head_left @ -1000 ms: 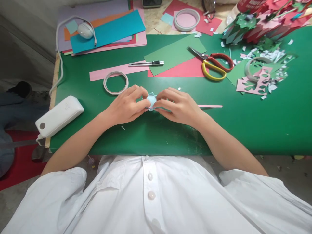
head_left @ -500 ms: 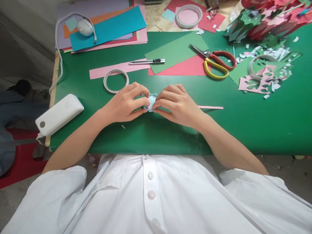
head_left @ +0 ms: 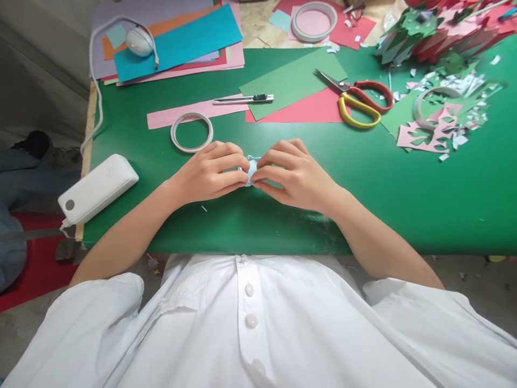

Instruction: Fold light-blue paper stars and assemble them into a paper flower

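Observation:
A small light-blue paper piece (head_left: 252, 168) with a ruffled edge is held between my two hands, over the green table near its front. My left hand (head_left: 216, 170) pinches its left side with closed fingers. On the opposite side my right hand (head_left: 288, 170) grips it between thumb and fingertips. Much of the paper is hidden behind the fingers. Just beyond my left hand lies a roll of tape (head_left: 191, 132), and behind that a pink paper strip (head_left: 177, 116) with a utility knife (head_left: 243, 99) across it.
Scissors (head_left: 359, 102) with red and yellow handles lie on green paper (head_left: 291, 83) and red paper. Coloured sheets (head_left: 181, 43) are stacked back left. A white power bank (head_left: 98, 188) sits at the left edge. Paper scraps, a tape roll (head_left: 420, 108) and paper flowers (head_left: 436, 35) occupy the right.
My left fingers have closed further over the light-blue paper, covering more of it. The thin pink strip that stuck out beyond my right hand no longer shows.

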A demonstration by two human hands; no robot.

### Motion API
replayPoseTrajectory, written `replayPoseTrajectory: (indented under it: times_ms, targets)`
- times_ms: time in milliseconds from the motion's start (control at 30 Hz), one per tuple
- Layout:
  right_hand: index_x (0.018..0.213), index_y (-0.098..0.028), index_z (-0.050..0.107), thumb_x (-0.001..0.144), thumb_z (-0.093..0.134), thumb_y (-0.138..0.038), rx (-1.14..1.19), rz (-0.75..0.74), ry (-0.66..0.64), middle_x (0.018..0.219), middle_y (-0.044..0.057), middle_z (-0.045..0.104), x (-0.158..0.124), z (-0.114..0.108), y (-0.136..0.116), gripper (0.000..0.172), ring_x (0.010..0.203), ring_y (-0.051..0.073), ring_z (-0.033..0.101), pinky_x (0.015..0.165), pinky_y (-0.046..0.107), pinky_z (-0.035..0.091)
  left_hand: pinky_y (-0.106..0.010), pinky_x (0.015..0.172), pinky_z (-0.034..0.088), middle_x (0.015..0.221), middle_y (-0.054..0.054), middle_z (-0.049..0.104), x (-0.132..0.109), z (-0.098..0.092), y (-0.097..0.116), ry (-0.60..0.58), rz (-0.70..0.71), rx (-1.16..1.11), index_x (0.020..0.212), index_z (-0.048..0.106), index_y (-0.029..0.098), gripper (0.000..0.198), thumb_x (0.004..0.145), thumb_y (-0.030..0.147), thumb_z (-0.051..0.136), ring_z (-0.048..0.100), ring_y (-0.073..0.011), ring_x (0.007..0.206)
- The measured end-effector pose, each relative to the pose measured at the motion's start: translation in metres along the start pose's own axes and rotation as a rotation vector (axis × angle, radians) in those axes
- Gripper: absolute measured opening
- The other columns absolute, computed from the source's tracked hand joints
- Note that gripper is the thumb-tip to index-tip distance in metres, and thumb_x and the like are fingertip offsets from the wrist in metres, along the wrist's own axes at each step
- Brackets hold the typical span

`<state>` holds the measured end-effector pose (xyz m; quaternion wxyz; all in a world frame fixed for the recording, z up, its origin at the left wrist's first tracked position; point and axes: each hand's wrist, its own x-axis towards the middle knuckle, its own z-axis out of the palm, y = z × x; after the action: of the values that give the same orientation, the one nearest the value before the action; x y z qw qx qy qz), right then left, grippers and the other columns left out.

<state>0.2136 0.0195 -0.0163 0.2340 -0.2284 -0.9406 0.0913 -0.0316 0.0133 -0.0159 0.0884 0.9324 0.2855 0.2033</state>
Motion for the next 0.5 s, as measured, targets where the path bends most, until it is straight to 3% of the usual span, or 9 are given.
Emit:
replayPoseTrajectory:
  times_ms: [233, 500]
  targets:
    - [0.101, -0.027, 0.066, 0.104, 0.043, -0.035, 0.042, -0.012, -0.021, 0.096, 0.002, 0.066, 0.001, -0.013, 0.008, 0.025, 0.098, 0.019, 0.058, 0.087, 0.041, 0.042, -0.041, 0.087, 0.046, 0.098, -0.004, 0.069, 0.000, -0.001, 0.000, 0.001, 0.015, -0.004, 0.083, 0.066, 0.027, 0.028, 0.099, 0.038, 0.046, 0.064, -0.0210, 0.106]
    - [0.106, -0.032, 0.067, 0.105, 0.036, -0.045, 0.017, -0.023, 0.006, 0.096, 0.001, 0.068, -0.001, -0.016, 0.013, 0.034, 0.097, 0.018, 0.060, 0.089, 0.045, 0.045, -0.043, 0.086, 0.047, 0.097, -0.005, 0.069, 0.000, -0.001, 0.000, 0.004, -0.041, -0.060, 0.081, 0.066, 0.027, 0.030, 0.097, 0.045, 0.049, 0.064, -0.0225, 0.104]
